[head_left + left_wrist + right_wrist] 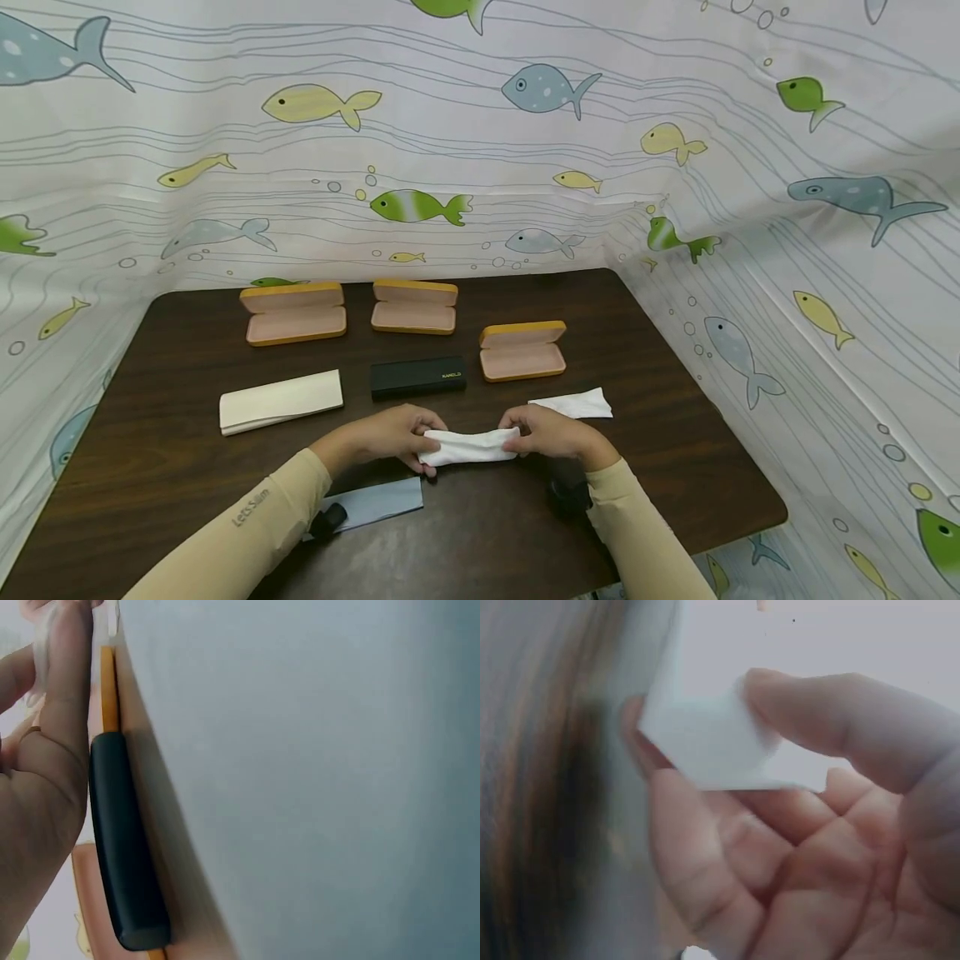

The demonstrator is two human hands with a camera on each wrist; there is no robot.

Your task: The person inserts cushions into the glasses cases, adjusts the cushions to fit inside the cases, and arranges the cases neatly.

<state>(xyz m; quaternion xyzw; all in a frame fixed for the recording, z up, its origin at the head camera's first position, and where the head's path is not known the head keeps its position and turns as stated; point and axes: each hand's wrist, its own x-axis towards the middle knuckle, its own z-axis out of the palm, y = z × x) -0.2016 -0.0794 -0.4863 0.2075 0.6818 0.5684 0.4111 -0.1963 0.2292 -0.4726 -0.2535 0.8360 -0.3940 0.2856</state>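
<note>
A folded white cloth (471, 447) is stretched level between both hands, close over the front half of the table. My left hand (401, 435) pinches its left end, thumb on top. At the other end, my right hand (550, 433) grips the cloth between thumb and fingers. The right wrist view shows the right thumb pressed flat on the folded white cloth (705, 742), with the fingers beneath it. Beyond the hands lies a closed black glasses case (417, 377), which also shows beside the left hand in the left wrist view.
Three open yellow glasses cases with pink linings stand at the back: left (296, 321), middle (414, 315) and right (522, 360). A folded cream cloth (281, 402) lies left, another white cloth (577, 404) behind the right hand. A grey-blue cloth (378, 502) lies partly under the left forearm.
</note>
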